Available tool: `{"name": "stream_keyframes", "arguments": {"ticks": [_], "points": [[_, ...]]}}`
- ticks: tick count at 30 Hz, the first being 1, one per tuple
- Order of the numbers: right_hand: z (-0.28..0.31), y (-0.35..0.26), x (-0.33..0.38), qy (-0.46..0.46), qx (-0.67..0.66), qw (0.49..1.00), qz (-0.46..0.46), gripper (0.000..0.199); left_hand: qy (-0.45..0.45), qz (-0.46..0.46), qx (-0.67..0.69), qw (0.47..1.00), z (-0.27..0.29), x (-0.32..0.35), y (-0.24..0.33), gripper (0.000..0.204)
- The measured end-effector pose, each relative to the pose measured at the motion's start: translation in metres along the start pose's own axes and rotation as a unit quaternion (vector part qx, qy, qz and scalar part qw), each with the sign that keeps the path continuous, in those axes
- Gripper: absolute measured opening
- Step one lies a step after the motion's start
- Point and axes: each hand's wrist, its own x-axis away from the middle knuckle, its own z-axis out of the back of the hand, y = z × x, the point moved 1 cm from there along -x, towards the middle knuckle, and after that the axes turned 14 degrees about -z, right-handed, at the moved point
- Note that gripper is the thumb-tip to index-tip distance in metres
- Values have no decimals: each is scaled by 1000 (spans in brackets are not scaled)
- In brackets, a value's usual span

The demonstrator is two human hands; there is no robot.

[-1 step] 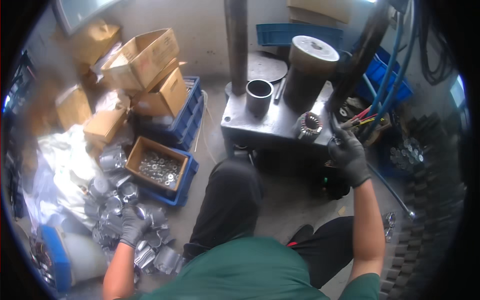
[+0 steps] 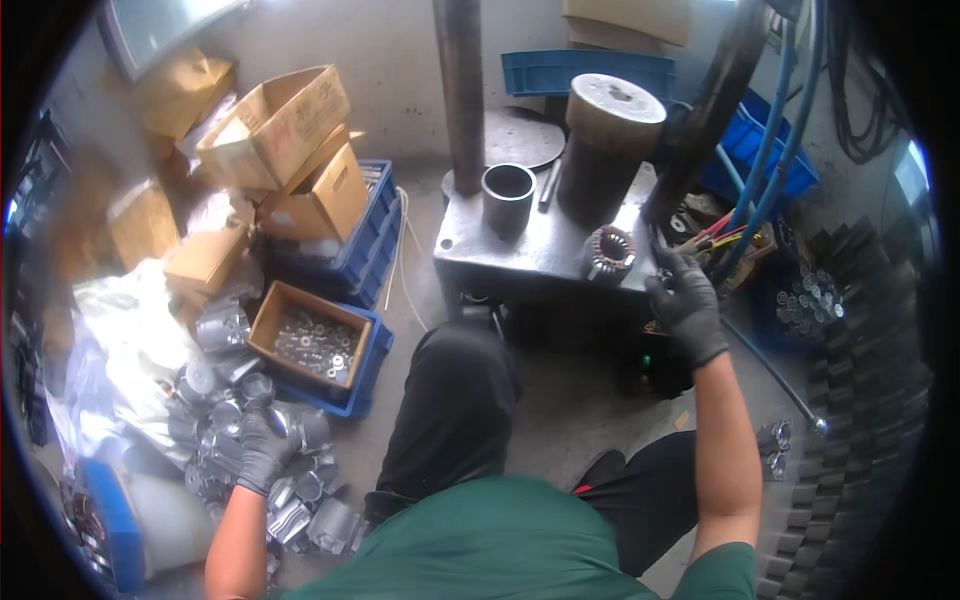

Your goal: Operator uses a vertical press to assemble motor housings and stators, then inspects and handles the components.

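My left hand (image 2: pixel 266 446), in a grey glove, reaches into a heap of silver metal housings (image 2: pixel 335 525) on the floor. Its fingers curl about one cylindrical housing in the heap, partly hidden by the glove. My right hand (image 2: pixel 690 308), gloved too, is raised at the right front corner of a steel press table (image 2: pixel 540 258). Thumb and fingers stand apart, close to a dark upright bar. Just left of them, a ring-shaped stator (image 2: pixel 611 252) with a toothed bore sits on the table edge. Farther left stands an open metal sleeve (image 2: pixel 509 200).
A thick steel cylinder (image 2: pixel 610 150) and a round column (image 2: pixel 460 100) rise from the table. Left are cardboard boxes (image 2: pixel 275 130), a blue crate (image 2: pixel 375 350) and a box of small metal parts (image 2: pixel 318 345). Blue hoses (image 2: pixel 775 150) hang right; a long rod (image 2: pixel 770 365) slants below.
The view has shifted slightly, moving the table a little left in the picture. My right thumb and fingers are spread farther apart. My left hand remains in the heap.
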Motion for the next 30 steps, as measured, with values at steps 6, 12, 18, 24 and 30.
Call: {"name": "stream_keyframes", "arguments": {"ticks": [6,12,18,24,30], "points": [[-48,-14,-25,97,-4,991,-90,60,121,-356,42,926,7,-114,175,82],[-61,-6,-41,107,-72,987,-96,48,61,-593,37,802,-52,-158,366,77],[-99,54,-99,76,-94,992,-26,35,33,-667,24,744,-125,-179,440,76],[-71,52,-82,82,-175,980,-50,37,22,-699,-12,714,-131,-188,450,62],[-54,-8,-48,138,90,985,-47,77,-1,-655,38,755,-138,-211,417,44]]}}
